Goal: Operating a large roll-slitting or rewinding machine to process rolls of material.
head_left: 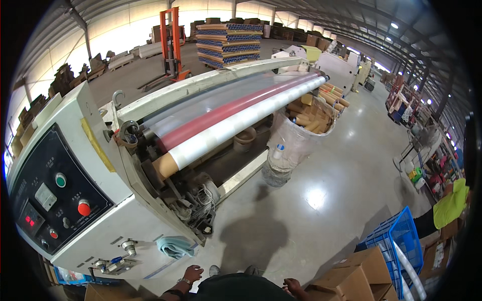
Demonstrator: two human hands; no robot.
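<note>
My left hand (193,273) hangs low at the bottom of the view, with its fingers loosely apart and nothing in it. A watch or bracelet (184,281) circles that wrist. My right hand (292,287) hangs on the other side of my body, its fingers slightly bent and holding nothing I can see. Before me stands a long winding machine (65,200). A white roll (241,125) on a brown cardboard core (164,165) lies along its front, against a red roller (221,117). A light blue cloth (175,247) drapes on the machine's side, nearest my left hand.
A dark control panel (75,175) with buttons is at left. A plastic-lined bin (286,155) holds cardboard tubes by the machine. Cartons (351,271) and a blue crate (396,236) stand right of me. An orange lift truck (170,45) and stacked rolls (229,45) stand behind the machine.
</note>
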